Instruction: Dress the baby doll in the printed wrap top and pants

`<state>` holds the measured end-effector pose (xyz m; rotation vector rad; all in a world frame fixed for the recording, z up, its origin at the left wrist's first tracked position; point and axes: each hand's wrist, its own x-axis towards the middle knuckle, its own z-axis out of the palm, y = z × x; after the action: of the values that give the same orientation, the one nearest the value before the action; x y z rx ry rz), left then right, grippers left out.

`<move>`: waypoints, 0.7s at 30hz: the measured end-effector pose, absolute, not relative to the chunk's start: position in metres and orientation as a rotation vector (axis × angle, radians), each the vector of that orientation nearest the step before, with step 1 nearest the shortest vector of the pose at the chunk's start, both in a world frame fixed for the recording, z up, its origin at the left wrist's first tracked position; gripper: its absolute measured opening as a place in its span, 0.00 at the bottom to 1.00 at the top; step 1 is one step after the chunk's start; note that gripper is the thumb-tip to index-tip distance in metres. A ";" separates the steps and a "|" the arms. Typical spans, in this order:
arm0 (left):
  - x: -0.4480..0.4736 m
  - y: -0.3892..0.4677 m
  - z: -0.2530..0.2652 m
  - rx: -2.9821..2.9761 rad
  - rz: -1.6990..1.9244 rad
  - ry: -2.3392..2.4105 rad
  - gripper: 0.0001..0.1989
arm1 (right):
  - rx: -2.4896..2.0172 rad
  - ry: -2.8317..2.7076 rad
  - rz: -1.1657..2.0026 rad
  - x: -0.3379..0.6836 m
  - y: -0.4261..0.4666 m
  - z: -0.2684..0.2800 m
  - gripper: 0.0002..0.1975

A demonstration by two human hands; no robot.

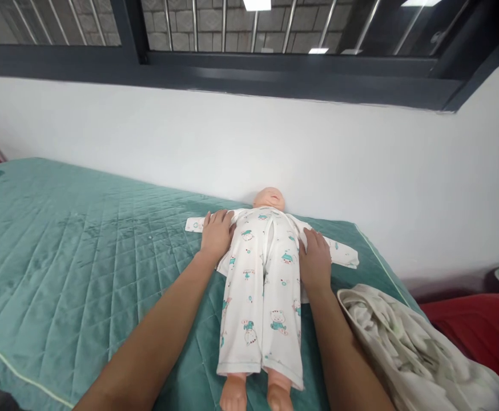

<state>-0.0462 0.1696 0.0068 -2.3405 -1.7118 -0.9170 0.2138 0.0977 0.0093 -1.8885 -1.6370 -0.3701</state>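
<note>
A baby doll (pixel 270 197) lies on its back on a green quilted cover, its head by the wall and its bare feet toward me. White printed pants (pixel 249 297) cover its legs and reach high up its front. Beneath them is a matching long-sleeved top (pixel 339 252), its sleeves spread out to both sides. My left hand (pixel 217 233) rests flat on the top beside the doll's left-of-view side, fingers stretched out. On the other side my right hand (pixel 316 257) lies against the top and the edge of the pants, fingers extended; some fingertips are partly hidden.
The green quilted cover (pixel 82 257) spreads over the bed surface. A crumpled whitish cloth bundle (pixel 407 342) lies at the right, near my right forearm. Beyond it is a red object (pixel 476 325). A white wall (pixel 168 137) and a dark-framed window (pixel 241 74) stand behind.
</note>
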 end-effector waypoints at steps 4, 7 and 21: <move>-0.048 0.173 0.010 -2.332 -0.956 -1.741 0.20 | -2.054 -1.642 -0.322 0.208 0.097 0.011 0.25; -0.054 0.178 0.009 -2.354 -1.031 -1.782 0.21 | -2.170 -1.643 -0.267 0.204 0.093 0.015 0.26; -0.066 0.189 0.000 -2.308 -1.249 -1.826 0.25 | -2.264 -1.608 -0.137 0.199 0.074 0.019 0.29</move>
<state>-0.0664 0.1892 0.0002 -2.3078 -1.8262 -1.2493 0.1988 0.0739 0.0189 -2.2640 -1.6078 -0.1371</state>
